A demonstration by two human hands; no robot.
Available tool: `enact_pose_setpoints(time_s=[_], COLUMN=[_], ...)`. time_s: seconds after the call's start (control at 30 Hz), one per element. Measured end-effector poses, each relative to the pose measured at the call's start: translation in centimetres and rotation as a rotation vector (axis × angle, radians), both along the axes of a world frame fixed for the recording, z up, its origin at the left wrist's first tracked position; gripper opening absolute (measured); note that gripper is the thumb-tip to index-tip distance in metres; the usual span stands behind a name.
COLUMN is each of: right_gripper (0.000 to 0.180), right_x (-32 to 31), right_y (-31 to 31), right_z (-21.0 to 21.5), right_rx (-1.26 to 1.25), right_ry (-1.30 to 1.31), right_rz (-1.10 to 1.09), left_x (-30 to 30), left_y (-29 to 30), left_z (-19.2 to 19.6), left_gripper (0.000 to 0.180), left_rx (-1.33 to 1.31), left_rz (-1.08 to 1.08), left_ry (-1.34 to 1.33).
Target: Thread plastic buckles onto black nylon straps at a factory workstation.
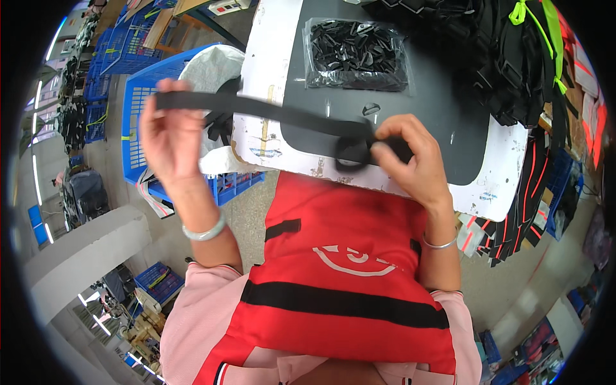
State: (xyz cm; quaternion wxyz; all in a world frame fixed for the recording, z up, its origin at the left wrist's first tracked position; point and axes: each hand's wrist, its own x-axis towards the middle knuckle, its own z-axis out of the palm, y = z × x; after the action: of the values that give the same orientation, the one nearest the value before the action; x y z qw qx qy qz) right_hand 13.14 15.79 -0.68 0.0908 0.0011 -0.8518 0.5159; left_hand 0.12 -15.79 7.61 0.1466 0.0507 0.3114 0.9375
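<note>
Black strap (282,117): flat, narrow, dull-surfaced, webbing-like, softened by blur. Runs lengthwise between the two hands, sloping gently down toward the right, fairly straight with slight sag. Left end held up between thumb and fingers of left hand (172,138), beyond the left edge of the white-rimmed table (260,136); flat face toward view. Right end gathered at thumb and fingertips of right hand (414,160), over the table's near part. Small dark loop (351,168) hangs just left of those fingertips; blur hides whether strap or separate piece.
</note>
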Motion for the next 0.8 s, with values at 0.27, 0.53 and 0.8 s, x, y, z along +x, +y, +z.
enact_pose_setpoints(time_s=[0.27, 0.53, 0.8], right_gripper=[0.038, 0.049, 0.04], right_x=[-6.9, -13.7, -9.7], right_y=[2.5, 2.4, 0.9], right_z=[-0.3, 0.2, -2.3], right_rx=[-0.68, -0.863, -0.578], right_ry=[0.041, -0.004, 0.06], right_rz=[-0.133, -0.255, -0.175], left_x=[-0.9, -3.1, -2.7], left_y=[-7.5, -3.7, 10.5], left_z=[4.0, -8.7, -8.1], left_gripper=[0.021, 0.02, 0.017], left_rx=[-0.329, -1.804, -1.218], left_rz=[0.545, 0.68, 0.103], left_ry=[0.376, 0.653, 0.621])
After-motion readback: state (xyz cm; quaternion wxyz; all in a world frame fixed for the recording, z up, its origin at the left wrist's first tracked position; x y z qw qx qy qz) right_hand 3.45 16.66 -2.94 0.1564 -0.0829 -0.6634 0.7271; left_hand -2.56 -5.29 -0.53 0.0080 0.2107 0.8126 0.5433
